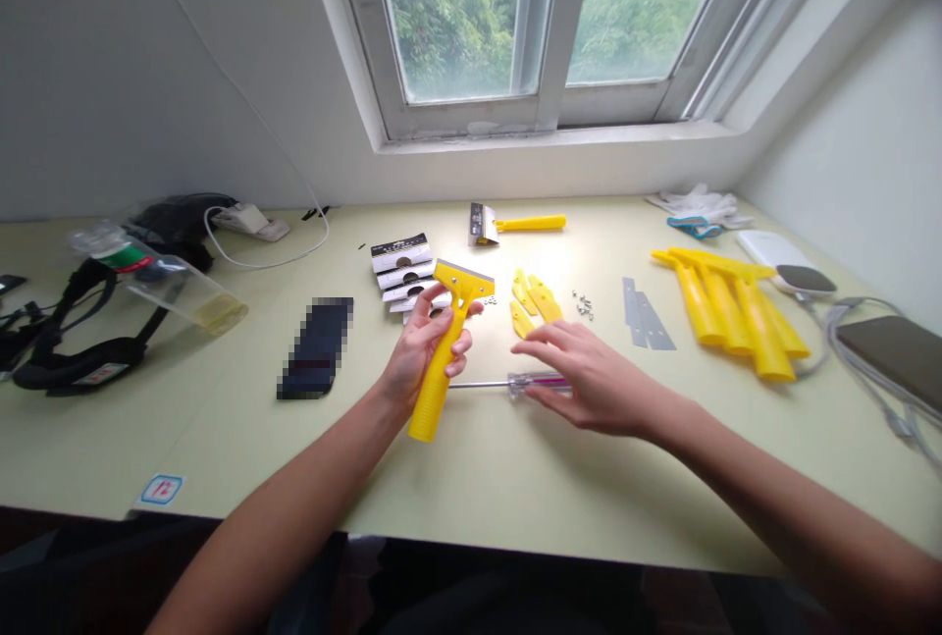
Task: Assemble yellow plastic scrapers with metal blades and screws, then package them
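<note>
My left hand [423,341] is closed around the handle of a yellow scraper [440,375], held tilted above the table with its blade end pointing away from me. My right hand [581,370] hovers over a screwdriver [541,383] with a clear and purple handle, thumb and fingers apart. Whether it touches the handle I cannot tell. The screwdriver's shaft points left, towards the scraper. Just beyond my right fingers lie several yellow plastic pieces [543,299]. Small metal screws or nuts [583,304] are scattered beside them, and grey blades [648,316] lie further right.
Printed card sleeves [401,267] overlap behind my left hand. Another yellow scraper [526,223] lies at the back, its head covered. Several yellow handles [736,306] are piled right, near cables and a power bank [784,262]. A phone [316,348] and plastic bottle [177,282] lie left.
</note>
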`<state>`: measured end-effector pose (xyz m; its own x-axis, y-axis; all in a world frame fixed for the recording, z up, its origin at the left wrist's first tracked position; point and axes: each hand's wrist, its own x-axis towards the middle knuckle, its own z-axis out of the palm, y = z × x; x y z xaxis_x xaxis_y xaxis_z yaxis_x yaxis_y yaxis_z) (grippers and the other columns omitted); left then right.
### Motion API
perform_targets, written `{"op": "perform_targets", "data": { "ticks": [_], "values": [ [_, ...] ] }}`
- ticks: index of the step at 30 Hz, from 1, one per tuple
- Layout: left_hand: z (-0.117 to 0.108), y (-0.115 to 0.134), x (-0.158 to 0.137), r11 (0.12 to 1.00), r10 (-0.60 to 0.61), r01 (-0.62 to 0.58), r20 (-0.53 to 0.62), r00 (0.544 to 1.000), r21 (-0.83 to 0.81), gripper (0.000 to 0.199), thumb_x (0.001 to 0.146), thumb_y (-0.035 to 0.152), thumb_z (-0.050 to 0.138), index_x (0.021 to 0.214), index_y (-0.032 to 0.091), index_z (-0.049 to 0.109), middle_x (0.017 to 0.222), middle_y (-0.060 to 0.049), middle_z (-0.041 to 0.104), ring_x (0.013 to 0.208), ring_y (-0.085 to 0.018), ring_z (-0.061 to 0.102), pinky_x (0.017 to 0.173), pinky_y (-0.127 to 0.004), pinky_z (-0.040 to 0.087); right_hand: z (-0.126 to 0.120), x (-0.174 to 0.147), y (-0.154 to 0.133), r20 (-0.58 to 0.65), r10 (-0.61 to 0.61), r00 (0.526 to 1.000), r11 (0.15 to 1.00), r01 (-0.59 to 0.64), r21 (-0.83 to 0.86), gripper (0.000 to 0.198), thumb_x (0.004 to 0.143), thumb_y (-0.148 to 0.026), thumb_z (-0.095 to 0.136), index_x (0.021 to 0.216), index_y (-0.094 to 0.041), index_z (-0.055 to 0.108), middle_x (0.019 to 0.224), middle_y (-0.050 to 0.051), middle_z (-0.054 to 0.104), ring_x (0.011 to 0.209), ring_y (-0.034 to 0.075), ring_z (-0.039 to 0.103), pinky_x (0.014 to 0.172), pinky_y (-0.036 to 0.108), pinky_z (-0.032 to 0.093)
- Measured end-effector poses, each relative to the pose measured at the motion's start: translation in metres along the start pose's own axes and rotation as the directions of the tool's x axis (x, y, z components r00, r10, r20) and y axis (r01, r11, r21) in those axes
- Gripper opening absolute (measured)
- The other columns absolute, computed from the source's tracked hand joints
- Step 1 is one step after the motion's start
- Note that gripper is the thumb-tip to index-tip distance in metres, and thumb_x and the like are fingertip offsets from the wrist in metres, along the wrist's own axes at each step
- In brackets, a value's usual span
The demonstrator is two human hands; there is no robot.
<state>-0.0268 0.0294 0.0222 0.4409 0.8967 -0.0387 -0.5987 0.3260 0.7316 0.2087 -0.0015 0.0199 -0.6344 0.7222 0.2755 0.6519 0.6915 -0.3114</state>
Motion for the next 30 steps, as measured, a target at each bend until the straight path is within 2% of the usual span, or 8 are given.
{"op": "perform_targets", "data": {
  "ticks": [3, 6, 10, 14, 17, 22, 24, 30],
  "values": [
    [0.001, 0.005, -0.001, 1.000, 0.005, -0.005, 0.007, 1.000, -0.001, 0.044, 0.090, 0.018, 0.057, 0.128, 0.036, 0.042, 0.110, -0.007, 0.061, 0.055, -0.005, 0.052, 0.040, -0.011, 0.040, 0.004, -0.033, -0.002, 0.135, 0.077, 0.988, 0.997, -0.073, -0.039, 0.030, 0.091, -0.025, 0.052, 0.121, -0.025, 0.060, 0.105, 0.009, 0.063, 0.097, 0.023, 0.058, 0.085, 0.045, 0.052],
    [0.003, 0.010, -0.003, 1.000, 0.026, -0.026, 0.002, 1.000, 0.005, 0.044, 0.089, 0.019, 0.058, 0.126, 0.036, 0.043, 0.113, -0.007, 0.061, 0.055, -0.005, 0.053, 0.039, -0.012, 0.040, -0.007, -0.055, 0.003, 0.169, 0.100, 0.981, 0.989, -0.116, 0.092, 0.036, 0.092, -0.027, 0.054, 0.128, -0.030, 0.056, 0.109, 0.007, 0.065, 0.095, 0.019, 0.063, 0.083, 0.037, 0.056],
    [0.003, 0.019, -0.005, 0.994, 0.109, -0.109, -0.017, 0.994, 0.027, 0.048, 0.087, 0.020, 0.062, 0.128, 0.037, 0.043, 0.115, -0.007, 0.062, 0.054, -0.005, 0.052, 0.038, -0.011, 0.039, -0.045, -0.064, 0.024, -0.134, 0.279, 0.951, 0.880, -0.197, 0.432, 0.041, 0.079, -0.027, 0.071, 0.119, -0.029, 0.061, 0.101, 0.006, 0.069, 0.081, 0.018, 0.069, 0.069, 0.029, 0.061],
    [0.002, 0.019, -0.005, 0.991, 0.132, -0.130, -0.041, 0.990, 0.042, 0.045, 0.086, 0.022, 0.064, 0.124, 0.036, 0.045, 0.115, -0.005, 0.062, 0.054, -0.005, 0.052, 0.038, -0.012, 0.039, -0.078, -0.046, 0.042, -0.385, 0.420, 0.822, 0.661, 0.014, 0.750, 0.024, 0.076, -0.039, 0.072, 0.090, -0.021, 0.065, 0.083, 0.009, 0.069, 0.041, 0.015, 0.056, 0.026, 0.024, 0.041],
    [0.003, 0.011, -0.004, 0.995, 0.092, -0.091, -0.028, 0.995, 0.043, 0.042, 0.086, 0.023, 0.063, 0.122, 0.035, 0.045, 0.113, -0.006, 0.062, 0.054, -0.005, 0.053, 0.038, -0.012, 0.039, -0.086, -0.026, 0.038, -0.456, 0.529, 0.716, 0.581, 0.087, 0.809, 0.032, 0.073, -0.044, 0.073, 0.089, -0.022, 0.056, 0.075, 0.010, 0.070, 0.034, 0.017, 0.052, 0.023, 0.024, 0.036],
    [0.007, -0.006, -0.005, 0.999, -0.009, 0.008, 0.020, 1.000, 0.046, 0.041, 0.088, 0.024, 0.062, 0.122, 0.033, 0.042, 0.116, -0.008, 0.061, 0.054, -0.006, 0.054, 0.038, -0.013, 0.040, -0.077, -0.013, 0.026, -0.657, 0.651, 0.379, 0.599, 0.275, 0.752, 0.039, 0.069, -0.036, 0.075, 0.097, -0.024, 0.051, 0.062, 0.003, 0.065, 0.047, 0.025, 0.063, 0.030, 0.030, 0.046],
    [0.008, -0.011, -0.005, 0.998, -0.038, 0.037, 0.029, 0.999, 0.049, 0.042, 0.088, 0.024, 0.062, 0.124, 0.032, 0.041, 0.115, -0.008, 0.061, 0.055, -0.006, 0.055, 0.038, -0.013, 0.040, -0.071, -0.012, 0.028, -0.701, 0.657, 0.277, 0.621, 0.328, 0.712, 0.035, 0.071, -0.035, 0.073, 0.094, -0.024, 0.048, 0.062, 0.001, 0.063, 0.049, 0.023, 0.063, 0.031, 0.028, 0.047],
    [0.010, -0.017, -0.006, 0.996, -0.074, 0.072, 0.042, 0.996, 0.052, 0.041, 0.089, 0.024, 0.060, 0.125, 0.032, 0.041, 0.114, -0.008, 0.062, 0.055, -0.006, 0.055, 0.038, -0.013, 0.040, -0.060, -0.010, 0.039, -0.729, 0.639, 0.245, 0.643, 0.351, 0.681, 0.039, 0.078, -0.041, 0.069, 0.097, -0.023, 0.041, 0.068, 0.001, 0.067, 0.051, 0.021, 0.064, 0.035, 0.030, 0.050]
  ]
}}
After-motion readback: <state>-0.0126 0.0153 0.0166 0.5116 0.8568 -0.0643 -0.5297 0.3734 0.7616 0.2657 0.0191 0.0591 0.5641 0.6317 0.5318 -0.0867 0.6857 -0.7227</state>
